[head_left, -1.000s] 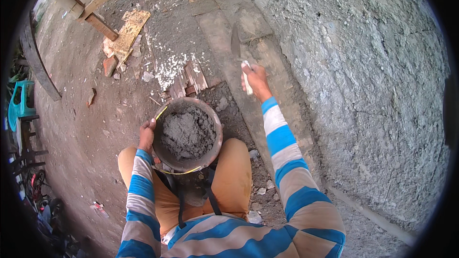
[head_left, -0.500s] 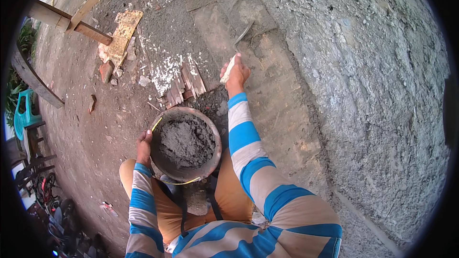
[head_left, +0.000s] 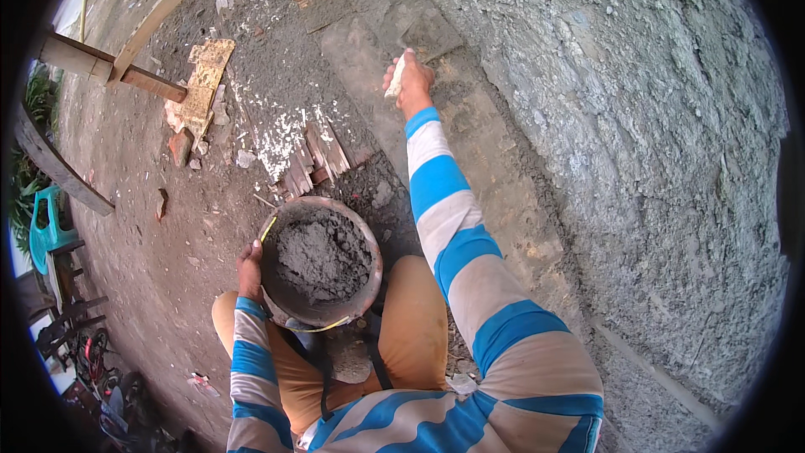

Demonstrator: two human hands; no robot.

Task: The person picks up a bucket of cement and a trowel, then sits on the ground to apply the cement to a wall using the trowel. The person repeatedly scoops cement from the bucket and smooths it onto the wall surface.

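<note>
My left hand point(head_left: 250, 272) grips the left rim of a round bucket point(head_left: 376, 245) with a thin yellow handle. The bucket stands between my knees and holds grey wet mortar point(head_left: 325, 253). Stretched far forward, my right hand point(head_left: 416, 84) is closed around the pale handle of a trowel point(head_left: 397, 78). Its blade is hardly visible now, hidden beyond the fist or lost against the grey surface. Below that hand runs a strip of smeared mortar point(head_left: 495, 176) along the foot of the wall.
A rough grey rendered wall point(head_left: 629, 134) rises on the right. Broken wood pieces point(head_left: 323, 151) and white flakes lie beyond the bucket. Farther left are a wooden frame point(head_left: 147, 80), a stained board point(head_left: 208, 75) and a brick piece point(head_left: 179, 147). A turquoise plastic chair point(head_left: 50, 235) stands at the far left.
My right hand has reached farther forward with the trowel, and its blade no longer shows plainly. My left hand stays on the bucket rim. The view has shifted slightly.
</note>
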